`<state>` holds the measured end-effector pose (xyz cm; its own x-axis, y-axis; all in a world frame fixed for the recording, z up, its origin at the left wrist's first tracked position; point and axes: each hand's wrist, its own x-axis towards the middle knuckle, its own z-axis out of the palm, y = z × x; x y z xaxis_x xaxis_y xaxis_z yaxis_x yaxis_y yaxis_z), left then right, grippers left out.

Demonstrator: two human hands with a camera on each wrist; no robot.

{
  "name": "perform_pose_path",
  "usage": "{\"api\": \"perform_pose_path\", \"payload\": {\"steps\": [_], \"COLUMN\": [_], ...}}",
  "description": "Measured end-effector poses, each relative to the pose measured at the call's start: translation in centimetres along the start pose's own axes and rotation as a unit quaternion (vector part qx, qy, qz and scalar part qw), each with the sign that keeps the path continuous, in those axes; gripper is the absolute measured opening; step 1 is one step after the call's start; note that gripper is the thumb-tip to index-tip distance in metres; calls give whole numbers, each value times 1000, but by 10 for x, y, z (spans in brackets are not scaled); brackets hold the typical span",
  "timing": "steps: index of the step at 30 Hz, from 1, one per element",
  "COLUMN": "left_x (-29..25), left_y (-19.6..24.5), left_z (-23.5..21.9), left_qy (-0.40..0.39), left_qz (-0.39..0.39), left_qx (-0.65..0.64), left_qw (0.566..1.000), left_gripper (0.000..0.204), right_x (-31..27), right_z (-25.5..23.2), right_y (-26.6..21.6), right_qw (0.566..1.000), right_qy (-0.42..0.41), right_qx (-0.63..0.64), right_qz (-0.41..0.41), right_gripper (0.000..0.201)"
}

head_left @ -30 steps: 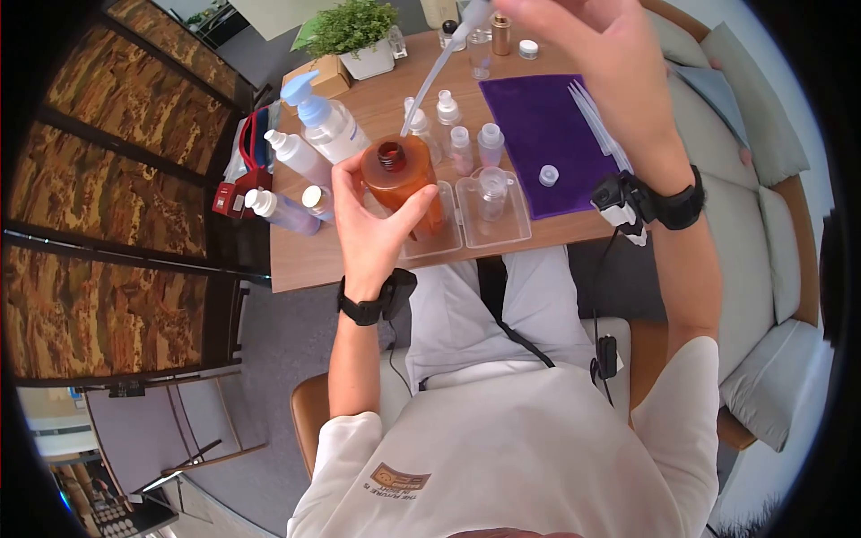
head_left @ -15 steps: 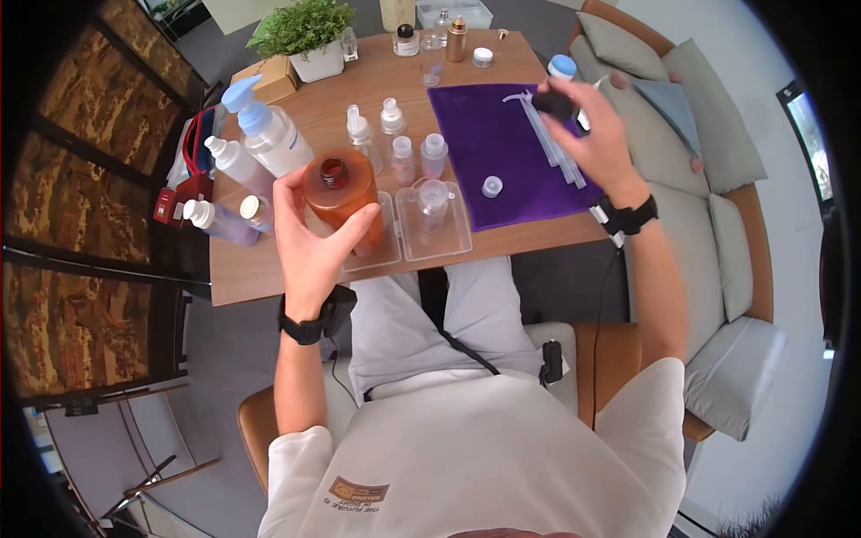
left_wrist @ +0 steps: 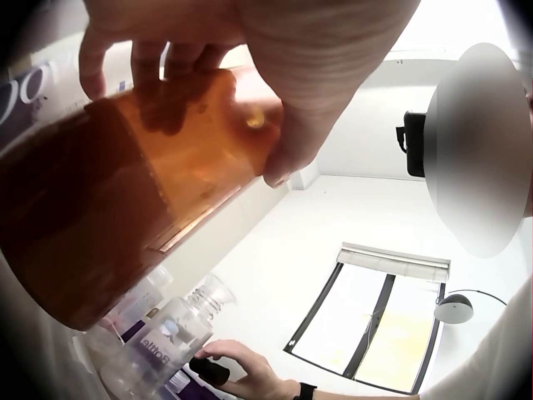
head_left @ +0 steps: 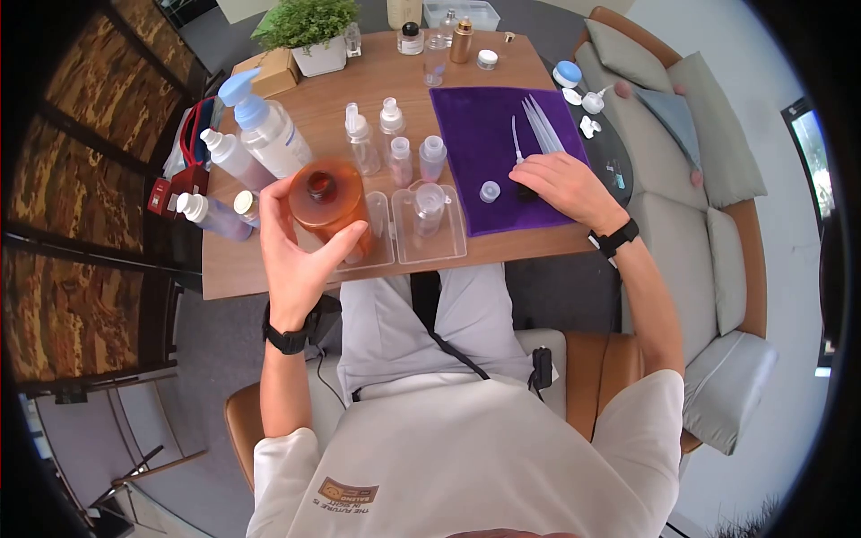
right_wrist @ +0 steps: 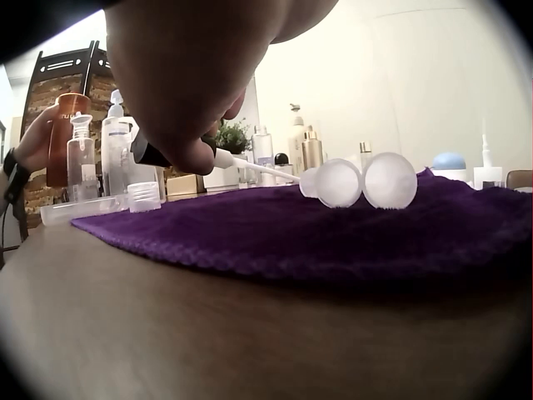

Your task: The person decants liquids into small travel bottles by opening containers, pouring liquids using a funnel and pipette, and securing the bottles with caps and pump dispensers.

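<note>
My left hand (head_left: 296,255) grips an amber plastic bottle (head_left: 328,208) by its sides, thumb on the right. Its threaded neck is uncapped, and the left wrist view shows darker liquid in the bottle (left_wrist: 83,200). At the purple towel (head_left: 466,148), my right hand (head_left: 560,184) pinches a black pump top (right_wrist: 150,153) with a thin white tube (head_left: 516,139) pointing away from me. Translucent plastic pipettes (head_left: 543,125) lie beside the tube; two frosted round ends (right_wrist: 390,180) face the right wrist camera. A small clear cap (head_left: 490,191) sits left of my right hand.
A clear open case (head_left: 448,247) holds an empty clear bottle (head_left: 430,208). Small bottles (head_left: 401,161) stand behind it. A large pump bottle (head_left: 273,139) and other bottles stand left. A potted plant (head_left: 309,31) and cosmetics (head_left: 461,40) line the back; a side table (head_left: 614,148) stands right.
My right hand has carried the pump top from above the amber bottle's neck rightward and down to the purple towel. My left hand keeps hold of the amber bottle.
</note>
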<state>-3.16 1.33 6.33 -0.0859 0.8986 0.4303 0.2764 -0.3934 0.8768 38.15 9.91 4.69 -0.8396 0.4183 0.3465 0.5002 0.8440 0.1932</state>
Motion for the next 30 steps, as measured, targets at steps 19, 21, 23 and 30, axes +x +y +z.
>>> {"api": "perform_pose_path", "payload": {"steps": [19,21,23,30], "left_x": [0,3,6,16], "left_y": [0,4,8,13], "left_z": [-13,-11,-11,-3], "left_qy": [-63,-72,-86,-138], "left_qz": [-7,-3,8,5], "left_qx": [-5,12,42,119], "left_qw": [998,997,995,983], "left_gripper": [81,79,77,73], "right_x": [26,38,55,89], "right_z": [-48,-41,-39,-19], "right_y": [-43,-58,-69,-83], "right_qw": [891,809,738,704], "right_qy": [-19,7,-21,-111], "right_qx": [267,449,546,590], "right_qz": [368,379,396,379], "right_gripper": [19,20,33,50]}}
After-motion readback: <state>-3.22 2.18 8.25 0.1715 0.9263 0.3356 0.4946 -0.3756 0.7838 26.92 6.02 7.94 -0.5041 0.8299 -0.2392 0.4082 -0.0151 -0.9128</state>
